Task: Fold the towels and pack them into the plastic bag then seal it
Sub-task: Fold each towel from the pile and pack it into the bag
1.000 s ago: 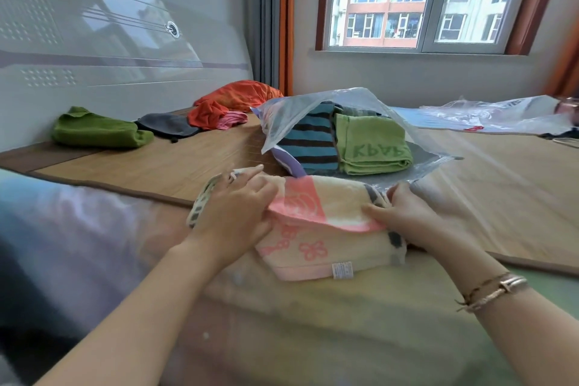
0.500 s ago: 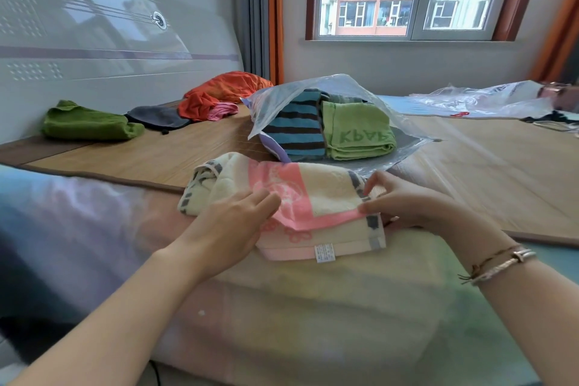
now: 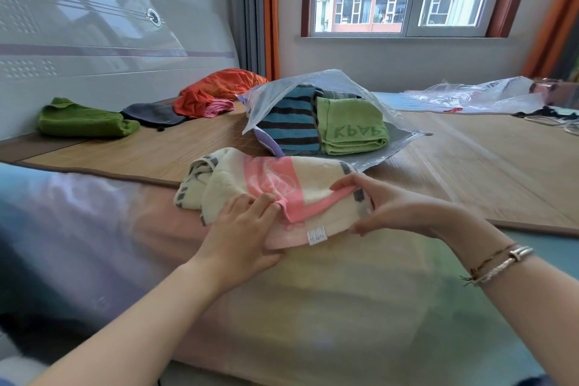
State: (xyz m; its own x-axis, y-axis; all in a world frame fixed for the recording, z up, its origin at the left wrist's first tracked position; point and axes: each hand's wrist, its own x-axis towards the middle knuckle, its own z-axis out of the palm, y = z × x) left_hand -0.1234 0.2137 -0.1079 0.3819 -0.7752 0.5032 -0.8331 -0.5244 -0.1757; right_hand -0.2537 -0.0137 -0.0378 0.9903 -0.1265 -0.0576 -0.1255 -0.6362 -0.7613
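fingers (image 3: pixel 266 202) of the left hand (image 3: pixel 241 229) and right hand (image 3: pixel 388 207) pinch the pink-and-cream towel (image 3: pixel 275 191), half folded on the bed edge. plastic bag (image 3: pixel 313 88) just behind lies open, holding a striped towel (image 3: pixel 291 125) and a green towel (image 3: pixel 351 128). judged midway: several cloths (image 3: pixel 84 119) remain by the headboard; sealing not yet done.

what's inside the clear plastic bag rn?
Inside the plastic bag: a blue striped towel beside a green towel. A darker fabric behind them is mostly covered.
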